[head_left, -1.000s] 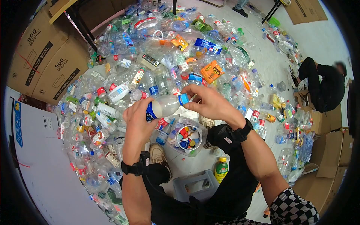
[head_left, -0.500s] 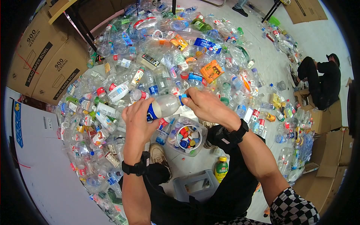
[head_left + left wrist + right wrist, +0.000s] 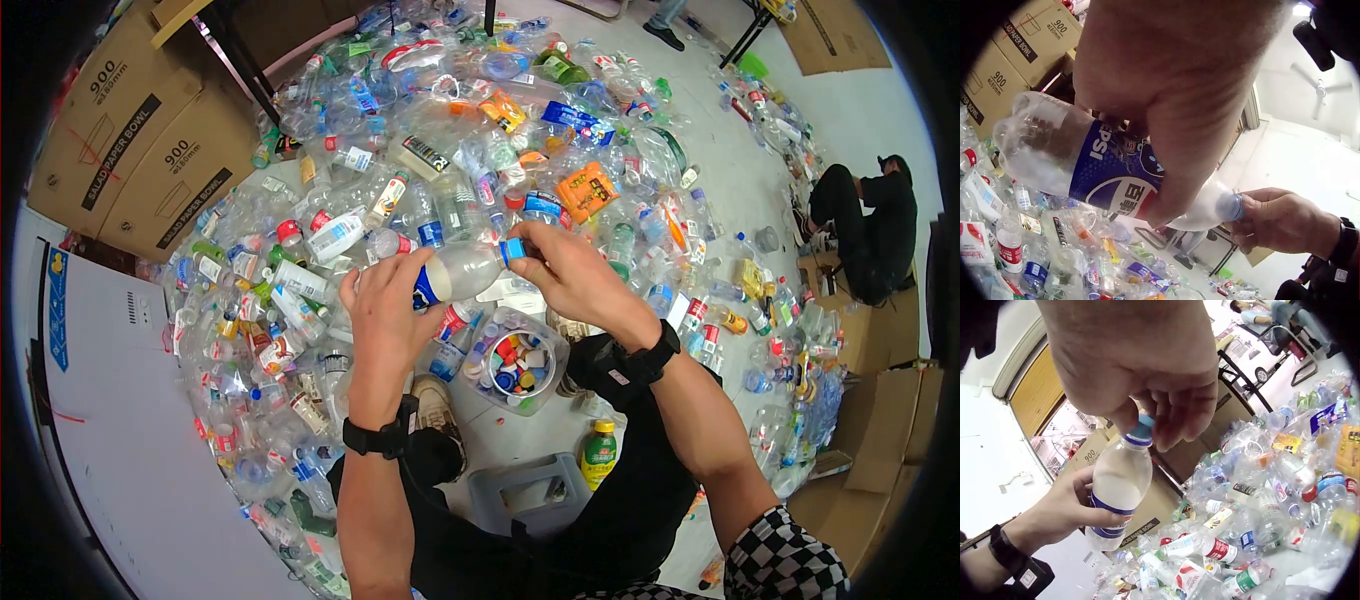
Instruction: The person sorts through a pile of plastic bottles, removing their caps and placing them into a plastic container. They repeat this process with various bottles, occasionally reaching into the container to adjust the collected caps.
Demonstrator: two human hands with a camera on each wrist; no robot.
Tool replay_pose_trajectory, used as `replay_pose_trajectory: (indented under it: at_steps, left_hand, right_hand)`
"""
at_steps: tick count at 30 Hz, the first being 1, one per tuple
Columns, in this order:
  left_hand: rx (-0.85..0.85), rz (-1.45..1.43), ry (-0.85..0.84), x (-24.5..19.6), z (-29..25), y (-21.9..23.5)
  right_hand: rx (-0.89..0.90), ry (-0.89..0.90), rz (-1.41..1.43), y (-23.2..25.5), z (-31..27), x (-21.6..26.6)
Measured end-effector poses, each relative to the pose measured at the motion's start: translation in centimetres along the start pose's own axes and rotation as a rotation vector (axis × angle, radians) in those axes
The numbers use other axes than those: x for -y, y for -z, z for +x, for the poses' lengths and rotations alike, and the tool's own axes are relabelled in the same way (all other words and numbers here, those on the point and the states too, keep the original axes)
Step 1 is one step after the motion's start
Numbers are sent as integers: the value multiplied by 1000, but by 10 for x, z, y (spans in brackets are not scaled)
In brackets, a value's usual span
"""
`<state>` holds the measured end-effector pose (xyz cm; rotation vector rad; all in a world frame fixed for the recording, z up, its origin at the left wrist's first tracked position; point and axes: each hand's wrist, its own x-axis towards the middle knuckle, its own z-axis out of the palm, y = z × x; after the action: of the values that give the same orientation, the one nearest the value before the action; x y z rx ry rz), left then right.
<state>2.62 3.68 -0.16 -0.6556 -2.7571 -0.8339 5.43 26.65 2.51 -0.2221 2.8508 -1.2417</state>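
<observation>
A clear plastic Pepsi bottle [image 3: 465,272] with a blue label [image 3: 1113,165] lies sideways between the two hands, above the floor. My left hand [image 3: 385,305] grips it round the label, fingers over one side and thumb on the other. At the neck, my right hand [image 3: 580,275] pinches the blue cap [image 3: 1141,427] between thumb and fingers. The cap sits on the bottle's mouth. Just below the hands stands a clear tub [image 3: 556,378] holding many coloured bottle caps.
A large heap of plastic bottles [image 3: 330,235] spreads ahead and to the left. Cardboard boxes [image 3: 140,150] stand at the left, above a white panel [image 3: 130,400]. Between the legs are a grey plastic bin [image 3: 490,500] and a yellow-green bottle [image 3: 599,455]. Another person [image 3: 868,230] sits at the right.
My right hand's fingers have closed and shifted round the cap, while the left hand keeps its grip on the bottle. The head view has turned slightly, shifting the scene rightward.
</observation>
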Motion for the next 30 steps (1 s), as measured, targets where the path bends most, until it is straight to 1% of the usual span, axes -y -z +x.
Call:
replay_pose_trajectory:
  at_steps: [4, 6, 8, 9, 11, 12, 14, 15, 17, 18, 20, 21, 23, 24, 26, 27, 28, 30]
  left_hand:
    - [-10, 25, -2, 1, -1, 2]
    - [-51, 61, -37, 4, -3, 0]
    - [-69, 90, -57, 6, -3, 1]
    - [-89, 111, -81, 6, -3, 1]
    - [-91, 153, -90, 3, -3, 2]
    - [-95, 191, -101, 2, -3, 3]
    - [-102, 206, -114, 0, -3, 3]
    - [-110, 218, -129, -1, -3, 3]
    - [-117, 237, -142, -3, -3, 6]
    - [-126, 249, -159, -3, -3, 7]
    - [-120, 252, -147, -1, -2, 8]
    - [-116, 255, -131, 0, -2, 9]
    - [-117, 236, -106, 0, -2, 12]
    - [-115, 224, -78, 0, -3, 14]
    - [-117, 200, -64, 2, -3, 14]
    - [-116, 181, -48, 2, -3, 14]
    - [-117, 178, -45, 2, -3, 14]
    - [-137, 189, -69, 1, -3, 15]
  right_hand:
    - [7, -42, 3, -4, 2, 2]
    - [44, -177, 12, -7, 2, 3]
    - [18, -197, 56, -14, 3, -2]
    - [21, -252, 124, -19, 5, -9]
    - [23, -357, 296, -23, 5, -7]
    - [25, -356, 298, -22, 5, -5]
    - [53, -589, 505, -23, 6, -1]
    - [58, -588, 508, -24, 6, -4]
    - [139, -695, 591, -24, 9, -10]
    - [137, -694, 592, -25, 9, -10]
    - [190, -719, 583, -22, 10, -6]
    - [185, -721, 578, -19, 10, -4]
    - [199, -603, 559, -15, 12, 0]
    - [197, -605, 555, -16, 10, 1]
    - [43, -330, 666, -18, 7, 4]
    - [98, -261, 632, -13, 8, 0]
    - [100, -262, 629, -15, 8, -2]
    - [69, -135, 535, -21, 9, -9]
